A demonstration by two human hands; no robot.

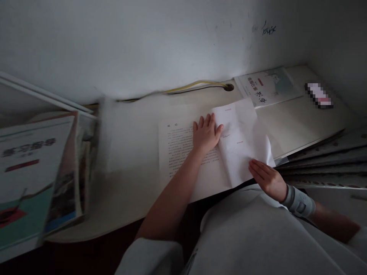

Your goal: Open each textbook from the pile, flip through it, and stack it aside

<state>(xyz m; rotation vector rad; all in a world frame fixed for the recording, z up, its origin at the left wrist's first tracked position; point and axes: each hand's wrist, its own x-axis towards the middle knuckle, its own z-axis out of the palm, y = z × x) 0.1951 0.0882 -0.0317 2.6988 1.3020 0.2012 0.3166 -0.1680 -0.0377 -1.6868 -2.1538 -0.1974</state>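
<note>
My left hand (205,133) lies flat with its fingers spread on an open printed booklet, across the fold between its pages. The left page (179,149) carries dense lines of text. The right-hand page (239,137) is mostly blank with a few small red marks, and it looks creased and lifted at its right edge. My right hand (266,177) rests against that page's lower right edge, fingers stretched out and held side by side. The thumb is hidden, so whether the hand pinches the paper does not show.
Books stand at the left, the front one white and green (31,168). Behind the booklet lies another booklet (266,86), with a pixelated phone-like object (319,95) to its right. A yellow cable (197,84) runs along the wall into a desk hole (228,87). Patterned fabric (329,160) hangs at the right.
</note>
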